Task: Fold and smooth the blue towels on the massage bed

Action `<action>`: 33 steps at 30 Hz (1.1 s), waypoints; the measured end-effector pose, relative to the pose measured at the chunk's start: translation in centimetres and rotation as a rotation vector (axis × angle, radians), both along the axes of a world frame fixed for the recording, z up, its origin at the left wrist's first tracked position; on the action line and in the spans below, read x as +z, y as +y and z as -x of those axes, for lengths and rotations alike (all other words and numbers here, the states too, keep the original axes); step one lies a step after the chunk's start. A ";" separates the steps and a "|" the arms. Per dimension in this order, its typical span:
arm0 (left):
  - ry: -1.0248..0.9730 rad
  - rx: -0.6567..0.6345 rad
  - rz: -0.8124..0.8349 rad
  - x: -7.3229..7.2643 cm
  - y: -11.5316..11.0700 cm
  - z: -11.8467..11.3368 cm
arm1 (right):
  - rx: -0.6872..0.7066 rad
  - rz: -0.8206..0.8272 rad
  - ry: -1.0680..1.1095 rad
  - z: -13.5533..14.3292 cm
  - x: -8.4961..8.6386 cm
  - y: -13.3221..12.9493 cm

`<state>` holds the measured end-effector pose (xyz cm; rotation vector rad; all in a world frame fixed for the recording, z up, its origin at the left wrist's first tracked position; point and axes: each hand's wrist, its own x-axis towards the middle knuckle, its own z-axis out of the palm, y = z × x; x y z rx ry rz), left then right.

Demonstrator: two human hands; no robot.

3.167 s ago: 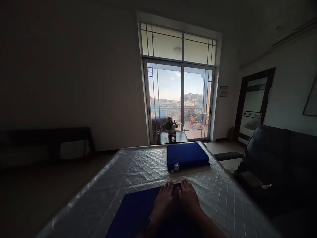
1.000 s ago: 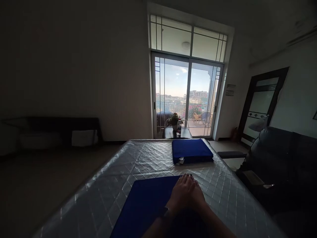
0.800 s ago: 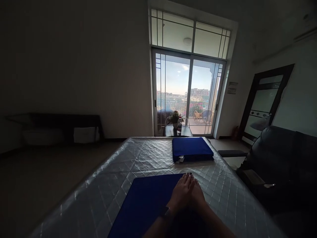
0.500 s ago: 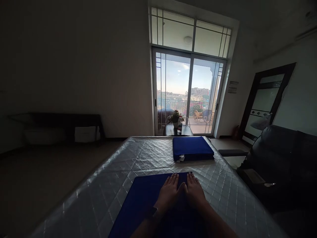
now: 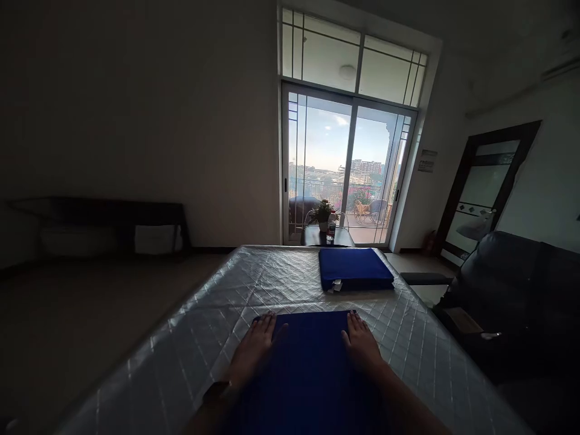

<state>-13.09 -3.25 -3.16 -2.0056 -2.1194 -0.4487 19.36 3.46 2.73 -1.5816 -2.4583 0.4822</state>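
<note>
A dark blue cloth [image 5: 312, 368] lies flat before me on a table with a silver quilted cover [image 5: 190, 356]. My left hand [image 5: 258, 344] rests palm down on its far left corner, fingers stretched forward and thumb apart. On the far right corner lies my right hand [image 5: 361, 344], also flat with fingers extended. The cloth's near end runs out of view, between and under my forearms. Farther back on the same cover sits a folded blue cloth [image 5: 356, 269] in a neat stack, a white tag [image 5: 336, 285] showing at its front edge.
Beyond the table, a small dark table [image 5: 312, 237] holds a potted plant [image 5: 323, 211] and a bottle [image 5: 331, 226] before sliding glass doors [image 5: 347, 163]. A black armchair [image 5: 525, 290] stands at the right. On the left is a low dark bench [image 5: 113, 211] by the wall.
My left hand has slid left across the cloth, away from my right hand, to the far left corner. My right hand stays near the far right corner.
</note>
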 end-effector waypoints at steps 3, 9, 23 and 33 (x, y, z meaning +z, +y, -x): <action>-0.023 0.044 0.070 0.1 -0.3 0.7 | 0.000 -0.010 -0.017 0.1 -0.1 0.1; -0.080 0.094 0.080 1.1 -0.4 -0.4 | -0.002 -0.017 -0.039 0.3 0.2 0.0; -0.126 0.151 0.054 1.3 -0.6 -0.9 | -0.003 -0.037 -0.063 0.4 0.2 0.0; -0.091 0.147 0.090 1.8 -0.9 -1.0 | -0.003 -0.027 -0.083 0.5 1.1 -0.7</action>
